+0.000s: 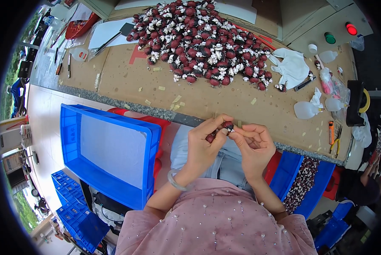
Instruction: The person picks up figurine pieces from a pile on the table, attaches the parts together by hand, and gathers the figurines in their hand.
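In front of my lap, my left hand (205,142) is closed round small dark-red and black figurines. One figurine (228,125) with a white part pokes up between thumb and forefinger, and a second dark-red piece (210,138) shows lower in the palm. My right hand (255,146) meets it from the right, thumb and forefinger pinched at the white part, other fingers curled loosely. The fingertips hide whatever fine detail lies between them. On the brown worktop (126,85) beyond, a big heap of similar red, black and white figurines (199,42) is spread.
An empty-looking blue crate (150,170) stands left of my lap; another blue bin (290,170) with many small pieces is at right. A white glove (290,68), plastic bottles (306,109), an orange marker (331,131) and yellow-handled pliers (336,144) lie on the worktop's right side.
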### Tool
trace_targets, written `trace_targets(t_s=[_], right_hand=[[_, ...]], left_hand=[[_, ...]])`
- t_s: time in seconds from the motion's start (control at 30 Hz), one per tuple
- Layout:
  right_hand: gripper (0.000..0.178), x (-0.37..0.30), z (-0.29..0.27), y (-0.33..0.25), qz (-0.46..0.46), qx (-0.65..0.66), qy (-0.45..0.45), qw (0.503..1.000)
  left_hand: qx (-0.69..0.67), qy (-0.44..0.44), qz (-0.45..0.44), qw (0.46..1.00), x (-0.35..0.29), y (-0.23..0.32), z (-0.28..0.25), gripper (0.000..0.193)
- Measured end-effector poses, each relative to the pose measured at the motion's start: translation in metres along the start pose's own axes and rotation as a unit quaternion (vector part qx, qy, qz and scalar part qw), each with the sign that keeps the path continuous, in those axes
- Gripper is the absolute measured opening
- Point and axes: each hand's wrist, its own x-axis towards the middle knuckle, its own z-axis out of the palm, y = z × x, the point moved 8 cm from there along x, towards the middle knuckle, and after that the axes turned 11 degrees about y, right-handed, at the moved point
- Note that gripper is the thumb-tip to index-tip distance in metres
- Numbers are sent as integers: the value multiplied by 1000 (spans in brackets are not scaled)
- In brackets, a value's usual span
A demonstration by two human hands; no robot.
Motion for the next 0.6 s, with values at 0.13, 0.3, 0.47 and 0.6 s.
trace_targets(t_s=[0.13, 0.3, 0.47, 0.6], right_hand=[[26, 1, -2, -1, -34, 4, 9, 999], [28, -12, 9, -26, -274, -112, -29, 955], [31, 0, 11, -24, -208, -72, -43, 975], [37, 46, -9, -40, -274, -300, 40, 913]], left_hand=[[-191, -33, -168, 967, -4, -15, 0, 21], [-129, -49, -134, 981, -6, -21, -6, 20], [-134, -23, -108, 985, -5, -24, -10, 20], [-114, -3, -81, 990, -1, -21, -19, 22]])
